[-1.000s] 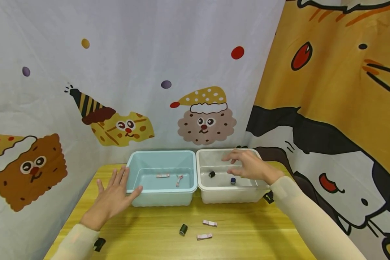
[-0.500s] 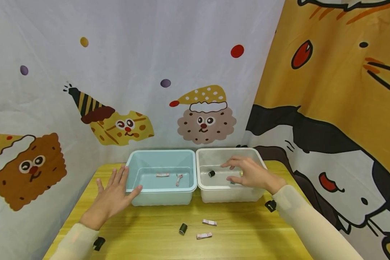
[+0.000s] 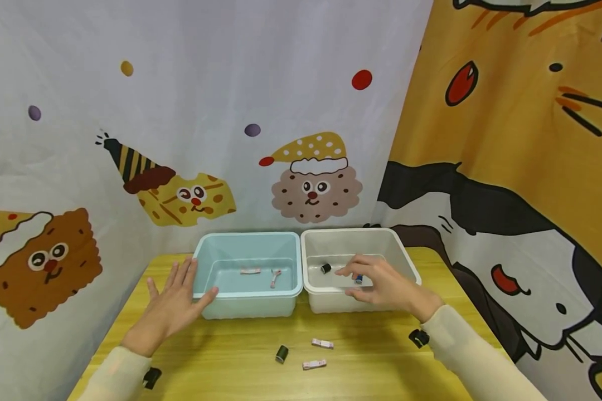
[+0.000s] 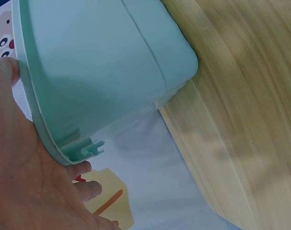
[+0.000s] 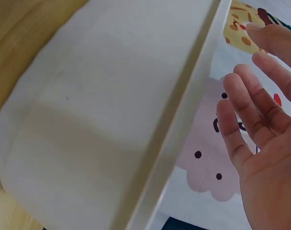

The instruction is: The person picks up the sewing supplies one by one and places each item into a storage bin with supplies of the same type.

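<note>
My left hand (image 3: 169, 305) rests with straight, spread fingers on the left front corner of a light blue bin (image 3: 246, 306). In the left wrist view its palm lies against the bin's rim (image 4: 38, 120). Above the front of a white bin (image 3: 361, 301) hovers my right hand (image 3: 388, 284), its fingers loosely bent and nothing in them. The right wrist view shows that hand (image 5: 265, 134) apart from the bin's rim (image 5: 172, 120). Inside the white bin lie a black thread spool (image 3: 325, 268) and a blue spool (image 3: 359, 279), partly hidden by my right hand.
Two small pink-and-white strips (image 3: 250, 271) lie in the blue bin. On the wooden table (image 3: 231, 362) in front are a dark green thread spool (image 3: 281, 354) and two similar strips (image 3: 314, 365). A patterned curtain (image 3: 205, 111) hangs close behind the bins.
My right hand has moved from over the middle of the white bin toward its front edge, lower in the view. The left hand has stayed on the blue bin.
</note>
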Action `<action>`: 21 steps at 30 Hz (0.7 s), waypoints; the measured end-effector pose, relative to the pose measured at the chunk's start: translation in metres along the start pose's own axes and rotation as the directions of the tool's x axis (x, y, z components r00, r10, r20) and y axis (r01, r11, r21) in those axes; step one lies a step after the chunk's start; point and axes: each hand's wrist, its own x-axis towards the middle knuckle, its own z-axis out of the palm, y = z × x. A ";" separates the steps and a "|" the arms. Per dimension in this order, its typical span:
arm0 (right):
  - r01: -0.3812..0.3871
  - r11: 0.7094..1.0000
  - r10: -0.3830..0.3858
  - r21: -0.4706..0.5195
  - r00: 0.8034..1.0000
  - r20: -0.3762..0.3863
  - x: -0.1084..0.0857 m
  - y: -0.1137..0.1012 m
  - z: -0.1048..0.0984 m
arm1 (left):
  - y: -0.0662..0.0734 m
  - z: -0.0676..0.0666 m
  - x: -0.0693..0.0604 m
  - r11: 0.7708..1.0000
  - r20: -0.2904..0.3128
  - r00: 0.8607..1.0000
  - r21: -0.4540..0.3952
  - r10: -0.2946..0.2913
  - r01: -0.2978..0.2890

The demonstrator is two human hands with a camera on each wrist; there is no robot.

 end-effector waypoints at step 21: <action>0.090 0.991 -0.093 0.104 0.995 0.026 -0.013 -0.034 0.039 | 0.000 0.000 -0.001 1.000 -0.004 1.000 0.005 0.002 -0.002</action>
